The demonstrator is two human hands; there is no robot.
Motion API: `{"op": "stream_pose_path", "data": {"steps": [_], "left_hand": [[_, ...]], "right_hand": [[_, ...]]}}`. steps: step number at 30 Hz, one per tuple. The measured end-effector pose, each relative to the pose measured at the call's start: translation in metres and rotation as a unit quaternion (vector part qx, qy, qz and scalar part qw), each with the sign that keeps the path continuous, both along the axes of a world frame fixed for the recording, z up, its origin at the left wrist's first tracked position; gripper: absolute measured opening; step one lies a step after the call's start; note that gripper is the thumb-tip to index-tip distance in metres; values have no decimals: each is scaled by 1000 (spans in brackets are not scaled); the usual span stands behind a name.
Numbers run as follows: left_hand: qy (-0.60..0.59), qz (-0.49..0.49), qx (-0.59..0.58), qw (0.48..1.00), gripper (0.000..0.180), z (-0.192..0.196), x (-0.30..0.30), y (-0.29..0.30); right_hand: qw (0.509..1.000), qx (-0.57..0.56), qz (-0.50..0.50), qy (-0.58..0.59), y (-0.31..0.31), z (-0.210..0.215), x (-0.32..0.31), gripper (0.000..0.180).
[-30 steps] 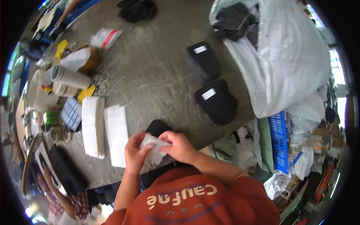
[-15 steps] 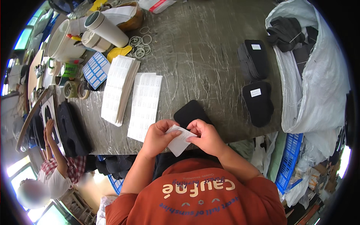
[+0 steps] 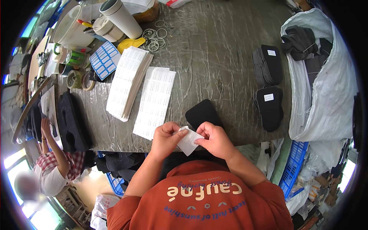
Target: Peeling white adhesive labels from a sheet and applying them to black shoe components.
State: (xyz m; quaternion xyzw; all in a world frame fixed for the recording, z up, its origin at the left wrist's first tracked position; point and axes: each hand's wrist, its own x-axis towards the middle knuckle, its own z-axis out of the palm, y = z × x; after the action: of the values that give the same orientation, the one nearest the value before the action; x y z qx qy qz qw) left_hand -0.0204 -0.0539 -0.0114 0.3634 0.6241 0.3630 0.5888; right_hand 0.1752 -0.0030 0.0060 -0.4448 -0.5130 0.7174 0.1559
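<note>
A small white sheet of printed labels (image 3: pixel 188 145) is pinched between both hands at the table's near edge. My left hand (image 3: pixel 165 140) grips its left corner between thumb and fingers, and my right hand (image 3: pixel 215 141) has thumb and forefinger closed on its right edge. Just beyond them lies a black insole (image 3: pixel 204 114), its near end hidden by my right hand. To the left are a few flat label sheets (image 3: pixel 155 103) and a thick stack of label sheets (image 3: pixel 127 84). On the right sit a stack of black insoles (image 3: pixel 267 65) and a smaller pile (image 3: pixel 270 115), each topped with a white label.
A white woven sack (image 3: pixel 322 99) of dark pieces stands at the right. A tumbler (image 3: pixel 120 19), rubber bands (image 3: pixel 155 40), tape rolls (image 3: pixel 74 78) and a blue-bordered label sheet (image 3: pixel 104 60) crowd the far left. Another person (image 3: pixel 57 165) works at the left beside dark insoles (image 3: pixel 73 122).
The whole view has shifted slightly, with tabletop things now further right. Both hands keep hold of the small label sheet, which looks a little more bent along its upper edge.
</note>
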Motion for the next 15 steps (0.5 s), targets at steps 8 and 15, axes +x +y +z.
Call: {"op": "stream_pose_path", "data": {"steps": [8, 15], "left_hand": [[-78, 66, -62, 993, 10, 12, -3, 0], [147, 90, -22, 985, 13, 0, 0, 1]], "right_hand": [[999, 4, -41, -20, -10, -10, 1, 14], [927, 363, -73, -54, -13, -7, -7, 12]]}}
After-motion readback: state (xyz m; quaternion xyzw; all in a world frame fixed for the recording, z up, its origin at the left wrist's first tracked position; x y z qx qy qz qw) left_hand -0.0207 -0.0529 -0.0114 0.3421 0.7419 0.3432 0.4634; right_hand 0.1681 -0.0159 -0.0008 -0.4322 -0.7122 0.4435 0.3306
